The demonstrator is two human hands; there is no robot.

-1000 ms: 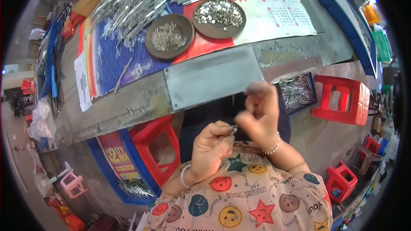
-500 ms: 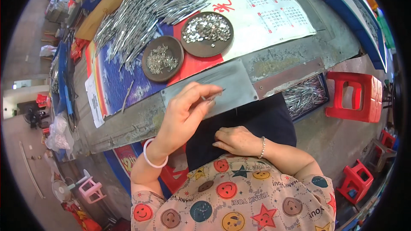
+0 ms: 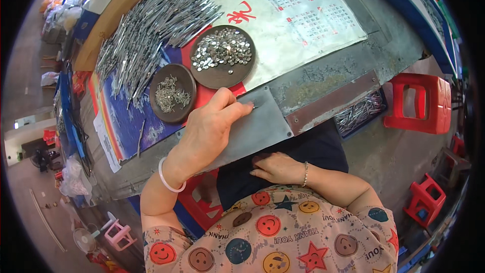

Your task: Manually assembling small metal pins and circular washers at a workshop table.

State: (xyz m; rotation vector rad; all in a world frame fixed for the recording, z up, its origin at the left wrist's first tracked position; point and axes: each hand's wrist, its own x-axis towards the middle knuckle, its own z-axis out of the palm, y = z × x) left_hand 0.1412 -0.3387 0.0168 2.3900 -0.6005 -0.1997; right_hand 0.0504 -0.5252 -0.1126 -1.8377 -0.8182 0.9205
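Observation:
My left hand (image 3: 209,129), with a pale bangle at the wrist, is over the grey metal plate (image 3: 262,131) at the bench edge. Its fingers are pinched together, and a tiny thin dark tip shows at the forefinger; its kind is too small to tell. Just beyond lie a round brown dish (image 3: 217,78) of small shiny discs and a smaller brown dish (image 3: 174,116) of fine metal pins. Low against the dark cloth of my lap, my right hand (image 3: 280,168) is curled, with a bracelet at its wrist. Whatever its fingers hold, if anything, is hidden.
A large heap of thin metal rods (image 3: 151,25) covers the back left, beside a wooden board (image 3: 108,23). A calendar sheet (image 3: 283,40) lies under the dishes. Right of my lap stand a bin of metal pieces (image 3: 359,114) and a red stool (image 3: 419,103).
My left hand has come down toward the plate, its fingertips now at the surface. The view has shifted, so the dishes appear further left. My right hand stays in my lap.

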